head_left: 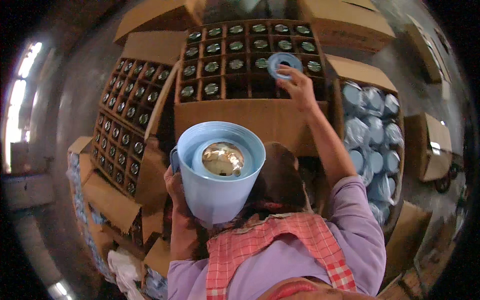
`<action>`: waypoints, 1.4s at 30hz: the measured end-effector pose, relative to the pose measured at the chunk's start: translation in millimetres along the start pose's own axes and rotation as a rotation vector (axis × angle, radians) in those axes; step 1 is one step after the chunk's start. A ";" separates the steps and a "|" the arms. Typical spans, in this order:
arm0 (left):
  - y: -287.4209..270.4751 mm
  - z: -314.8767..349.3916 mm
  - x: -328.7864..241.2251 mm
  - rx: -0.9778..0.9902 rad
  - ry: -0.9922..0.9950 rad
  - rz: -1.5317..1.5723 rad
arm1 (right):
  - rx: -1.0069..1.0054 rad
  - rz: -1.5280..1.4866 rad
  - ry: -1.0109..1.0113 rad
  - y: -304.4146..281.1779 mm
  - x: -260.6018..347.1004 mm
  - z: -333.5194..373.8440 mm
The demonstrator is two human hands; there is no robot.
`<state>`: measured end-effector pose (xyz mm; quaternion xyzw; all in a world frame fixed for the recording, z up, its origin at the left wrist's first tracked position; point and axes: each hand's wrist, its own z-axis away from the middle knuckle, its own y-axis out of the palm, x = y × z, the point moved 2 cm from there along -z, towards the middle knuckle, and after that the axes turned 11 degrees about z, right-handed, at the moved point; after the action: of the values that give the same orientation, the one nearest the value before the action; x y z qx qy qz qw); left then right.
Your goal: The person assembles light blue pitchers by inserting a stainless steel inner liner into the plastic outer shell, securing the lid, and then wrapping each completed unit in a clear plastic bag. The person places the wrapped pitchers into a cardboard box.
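Note:
My left hand [174, 182] is wrapped round the side of a light blue plastic jug body [220, 197], near its dark blue handle [174, 159]. Inside the wide mouth of the jug sits a shiny silver dome [223, 159], ringed by a paler blue collar. Out ahead, my right hand [298, 86] grips a blue plastic ring [285, 64] with a dark centre by its near edge. The ring is over a partitioned carton [240, 117] whose cells hold silvery round-topped glass pieces [235, 64]. Several cells in the nearest row show dark, without a silvery top.
At left, another partitioned carton [163, 107] leans, full of similar silvery tops. An open box at right [367, 67] holds blue cylinders wrapped in clear plastic [372, 127]. More cardboard boxes [350, 22] stand behind, and one [428, 147] sits on the floor farther right.

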<state>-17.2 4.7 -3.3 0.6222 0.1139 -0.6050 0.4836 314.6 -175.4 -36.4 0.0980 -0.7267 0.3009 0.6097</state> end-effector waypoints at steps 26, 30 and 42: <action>-17.1 20.0 -33.0 -0.244 0.625 -0.522 | 0.048 -0.047 0.185 24.8 -65.2 -47.5; -19.4 18.8 -29.2 -0.297 0.486 -0.446 | 0.128 -0.189 -0.225 11.8 39.1 27.8; 4.3 35.9 -29.8 0.025 0.296 -0.074 | 0.284 -0.146 -0.982 25.1 139.0 117.1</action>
<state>-44.4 -10.8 31.6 0.7059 0.1992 -0.5253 0.4313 172.0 -189.3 78.2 0.3599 -0.8706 0.2717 0.1968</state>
